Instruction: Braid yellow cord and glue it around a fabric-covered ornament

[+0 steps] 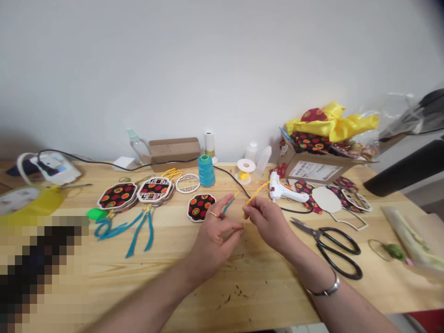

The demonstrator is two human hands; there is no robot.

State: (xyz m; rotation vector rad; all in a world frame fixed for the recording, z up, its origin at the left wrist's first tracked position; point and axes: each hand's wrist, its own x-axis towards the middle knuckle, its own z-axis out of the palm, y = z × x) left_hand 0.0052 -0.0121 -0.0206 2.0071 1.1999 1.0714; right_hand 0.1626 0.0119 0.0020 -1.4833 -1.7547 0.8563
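Observation:
A yellow cord [261, 187] runs from near the white spool up to my hands. My right hand [268, 222] pinches it between thumb and fingers. Its thin lower end is between the thumb and a finger of my left hand [217, 233], whose index finger points away, raised. Behind that finger a teal strand with a yellow tip [227, 206] shows in part. Left of it lies a dark floral fabric piece [200, 206] with a pale edge. To the right of my right hand rests a white glue gun [286, 190], with black-handled scissors [317, 235] nearer me.
A teal thread cone [206, 171] and a spool of yellow cord [245, 170] stand behind. Stacked floral ornaments [154, 189] with teal tassels [140, 233] lie left. A cardboard box [314, 170] full of fabric stands back right. A black cable [166, 162] crosses the table.

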